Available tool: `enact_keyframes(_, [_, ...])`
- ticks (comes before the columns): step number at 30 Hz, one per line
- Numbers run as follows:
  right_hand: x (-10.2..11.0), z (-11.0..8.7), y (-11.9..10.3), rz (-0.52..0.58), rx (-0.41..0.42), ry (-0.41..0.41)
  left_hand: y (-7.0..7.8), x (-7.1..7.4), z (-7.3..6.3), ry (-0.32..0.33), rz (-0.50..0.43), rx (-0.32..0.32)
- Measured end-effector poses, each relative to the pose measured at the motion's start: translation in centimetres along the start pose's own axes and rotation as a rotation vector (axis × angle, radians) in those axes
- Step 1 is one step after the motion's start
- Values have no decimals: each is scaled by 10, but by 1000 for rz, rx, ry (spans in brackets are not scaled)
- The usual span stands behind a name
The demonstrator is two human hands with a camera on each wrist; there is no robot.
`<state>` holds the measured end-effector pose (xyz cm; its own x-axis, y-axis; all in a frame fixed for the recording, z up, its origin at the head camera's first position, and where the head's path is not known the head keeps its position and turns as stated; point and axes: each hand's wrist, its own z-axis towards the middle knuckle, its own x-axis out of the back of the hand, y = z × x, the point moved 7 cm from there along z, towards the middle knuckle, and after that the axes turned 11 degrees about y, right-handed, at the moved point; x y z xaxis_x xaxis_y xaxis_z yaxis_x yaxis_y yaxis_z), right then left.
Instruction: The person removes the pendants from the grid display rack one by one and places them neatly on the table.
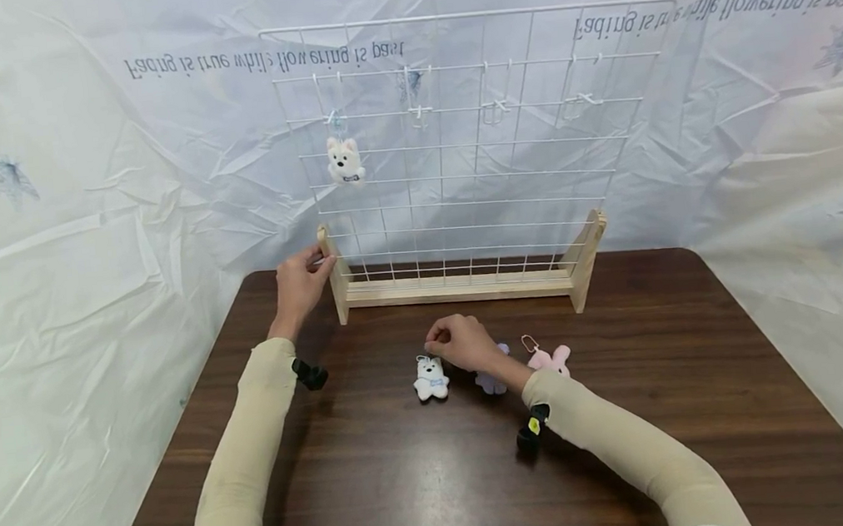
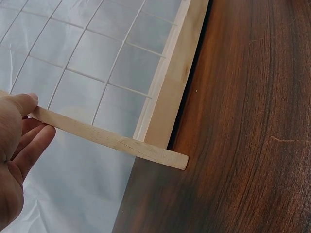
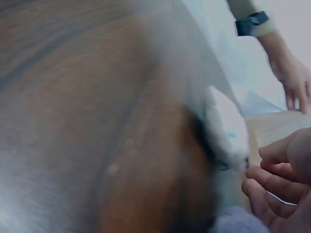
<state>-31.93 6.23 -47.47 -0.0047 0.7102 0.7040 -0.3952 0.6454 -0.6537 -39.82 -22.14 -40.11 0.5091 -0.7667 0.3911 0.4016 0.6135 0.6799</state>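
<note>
My left hand (image 1: 305, 286) grips the wooden side leg (image 2: 112, 139) of a white wire grid rack (image 1: 458, 159), thumb on one face and fingers on the other. Close by its fingertips, my right hand (image 1: 466, 343) hovers at the top of a white plush dog keychain (image 1: 431, 379) on the table, fingers bent and thumb a little apart from them. In the blurred right wrist view, that plush (image 3: 226, 128) lies just beside the fingertips. Under the right wrist sits a purple plush keychain (image 1: 490, 381), partly covered by it. A pink rabbit plush (image 1: 550, 360) lies further right, partly behind the forearm.
Another white plush dog (image 1: 345, 163) hangs at the rack's left hook. Several more white hooks (image 1: 496, 108) run along the grid to the right. The rack stands near the back edge of the brown wooden table (image 1: 379, 467), with a printed white cloth (image 1: 180, 175) behind.
</note>
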Motion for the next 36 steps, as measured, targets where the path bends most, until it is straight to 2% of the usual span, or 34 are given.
enact_keyframes(6, [27, 11, -9, 21, 1, 17, 0, 0, 1, 7, 2, -8])
enact_keyframes(13, [67, 30, -29, 40, 33, 126, 0, 0, 2, 13, 4, -10])
enact_keyframes(19, [93, 45, -52, 88, 58, 174, 0, -1, 3, 17, 4, -20])
enact_keyframes(29, [123, 67, -91, 141, 121, 230, -1, -1, 3, 14, 4, -6])
enact_keyframes(36, [136, 81, -113, 166, 195, 304, 0, -1, 2, 7, 0, -8])
